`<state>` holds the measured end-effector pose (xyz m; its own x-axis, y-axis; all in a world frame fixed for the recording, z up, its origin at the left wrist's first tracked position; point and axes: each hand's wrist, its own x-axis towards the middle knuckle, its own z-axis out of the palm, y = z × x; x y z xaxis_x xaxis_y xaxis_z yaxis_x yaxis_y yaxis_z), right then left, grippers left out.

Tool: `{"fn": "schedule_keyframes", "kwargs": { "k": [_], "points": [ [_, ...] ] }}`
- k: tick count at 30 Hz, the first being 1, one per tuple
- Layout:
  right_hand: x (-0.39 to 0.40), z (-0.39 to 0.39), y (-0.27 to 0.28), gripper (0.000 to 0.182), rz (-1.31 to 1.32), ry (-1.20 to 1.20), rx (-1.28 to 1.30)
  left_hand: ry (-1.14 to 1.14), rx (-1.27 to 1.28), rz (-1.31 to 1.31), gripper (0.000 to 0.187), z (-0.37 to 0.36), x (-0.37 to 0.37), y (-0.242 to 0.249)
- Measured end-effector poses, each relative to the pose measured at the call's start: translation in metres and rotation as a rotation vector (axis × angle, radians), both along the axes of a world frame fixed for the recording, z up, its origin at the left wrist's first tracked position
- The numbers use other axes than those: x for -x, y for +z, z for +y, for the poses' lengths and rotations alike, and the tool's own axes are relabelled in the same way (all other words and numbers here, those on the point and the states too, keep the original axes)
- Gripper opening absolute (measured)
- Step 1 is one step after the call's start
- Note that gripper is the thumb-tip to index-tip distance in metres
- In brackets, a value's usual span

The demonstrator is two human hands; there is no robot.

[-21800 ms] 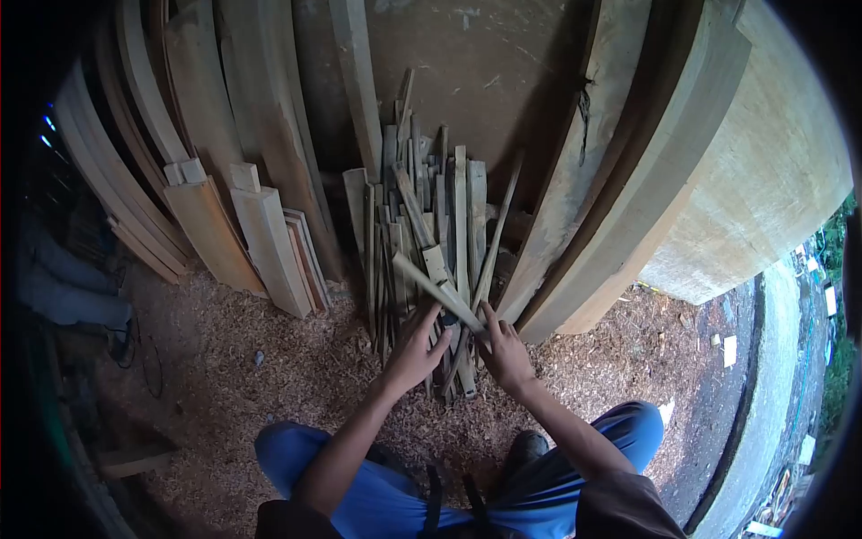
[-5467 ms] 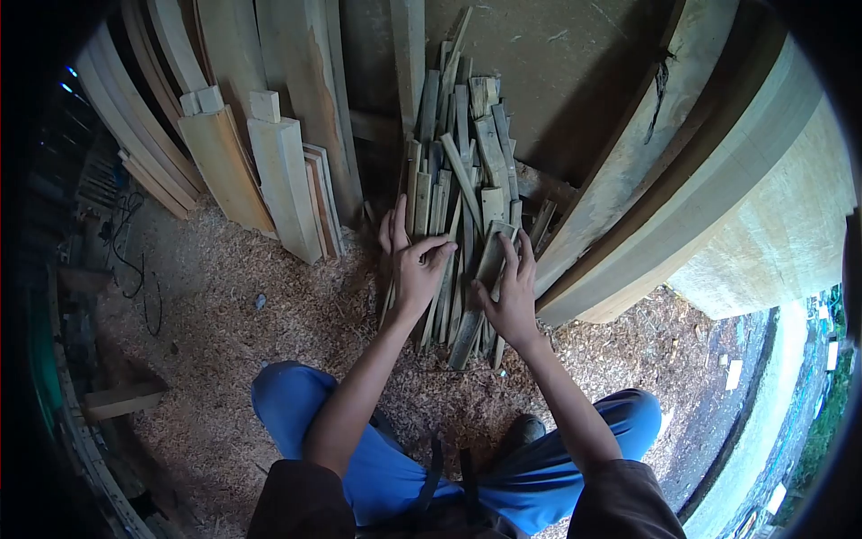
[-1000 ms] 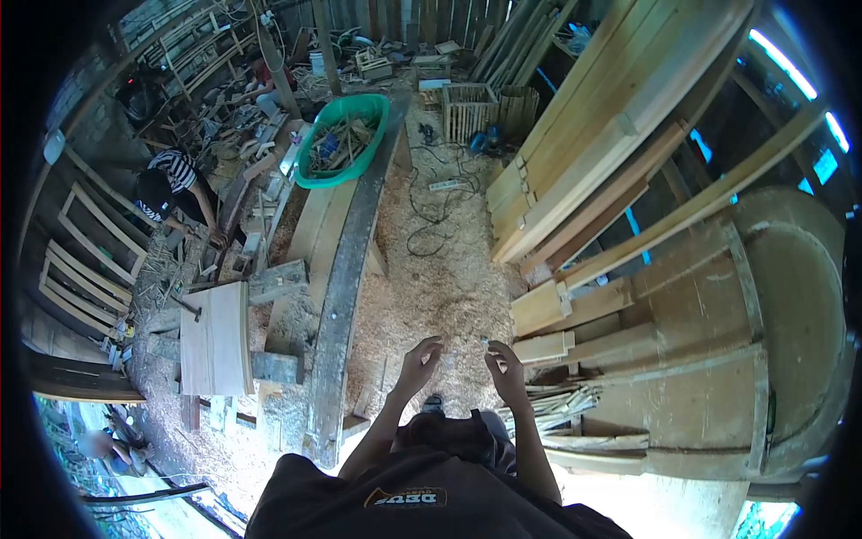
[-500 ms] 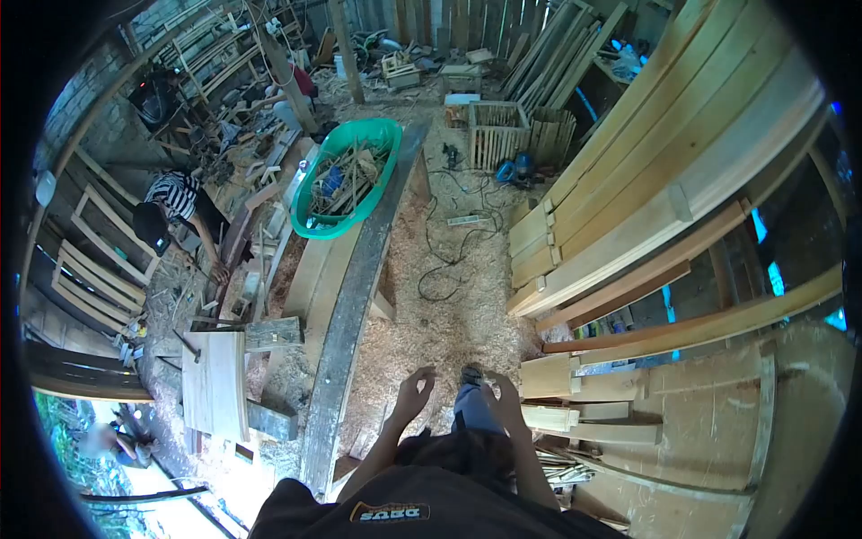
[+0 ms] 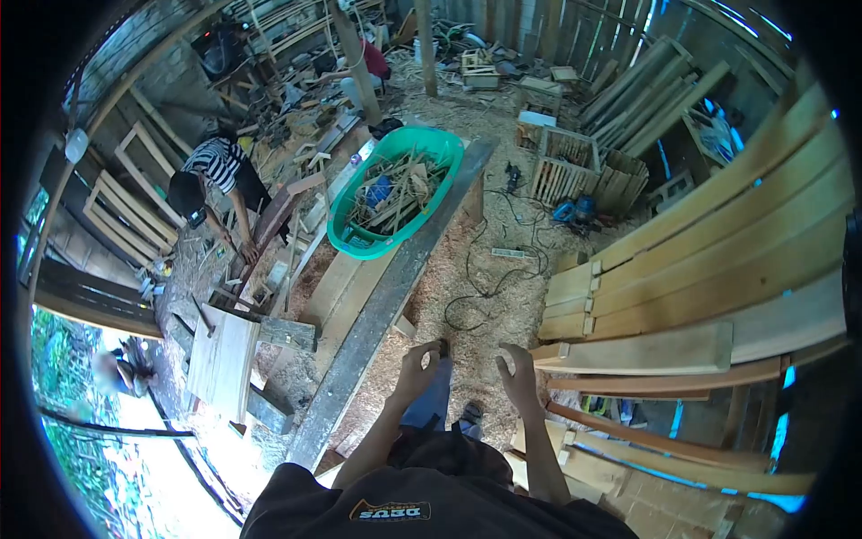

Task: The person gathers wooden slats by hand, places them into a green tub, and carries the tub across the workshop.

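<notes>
Left hand (image 5: 420,370) fingers curled, thumb near forefinger; whether anything small is pinched cannot be told. Right hand (image 5: 519,377) half open, nothing held. Both are raised over the sawdust floor (image 5: 467,269), between the dark plank (image 5: 377,314) and stacked boards (image 5: 718,269), kept leaning for access.

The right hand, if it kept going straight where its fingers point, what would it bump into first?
Probably the sawdust floor with its black cable ahead of the right hand; depth is unclear.
</notes>
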<state>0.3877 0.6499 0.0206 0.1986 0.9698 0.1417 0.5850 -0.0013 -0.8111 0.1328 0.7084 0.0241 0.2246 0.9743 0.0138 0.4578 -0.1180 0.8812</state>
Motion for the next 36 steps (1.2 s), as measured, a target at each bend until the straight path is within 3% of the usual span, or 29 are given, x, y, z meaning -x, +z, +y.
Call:
{"fn": "schedule_keyframes", "kwargs": {
  "k": [6,10,12,14,16,19,22,26,32,36],
  "points": [
    [0.011,0.085,-0.022,0.034,-0.022,0.088,0.042,0.082,-0.08,-0.01,0.046,0.112,0.002,-0.034],
    [0.009,0.169,-0.043,0.035,-0.033,0.075,0.062,0.012,-0.046,-0.028,0.052,0.217,0.004,-0.097],
    [0.006,0.227,-0.054,0.036,-0.063,0.05,0.092,0.029,-0.165,0.17,0.056,0.279,-0.002,-0.121],
    [0.016,0.254,-0.053,0.036,-0.087,0.032,0.095,0.07,-0.119,0.259,0.06,0.312,0.001,-0.158],
    [0.02,0.299,-0.041,0.036,-0.066,0.055,0.114,0.104,-0.172,0.472,0.064,0.377,-0.011,-0.147],
    [0.024,0.354,-0.047,0.037,-0.045,0.051,0.142,0.172,-0.2,0.528,0.065,0.436,-0.016,-0.165],
    [0.027,0.4,-0.071,0.04,-0.112,0.059,0.109,0.116,0.054,0.59,0.067,0.466,-0.019,-0.195],
    [0.024,0.441,-0.095,0.04,-0.123,0.191,0.137,0.135,-0.004,0.756,0.066,0.481,-0.019,-0.243],
    [0.024,0.44,-0.099,0.041,-0.155,0.334,0.111,0.154,0.018,0.753,0.053,0.457,-0.002,-0.217],
    [0.015,0.421,-0.081,0.039,-0.094,0.357,0.143,0.134,-0.004,0.755,0.048,0.402,0.025,-0.215]
  ]
}}
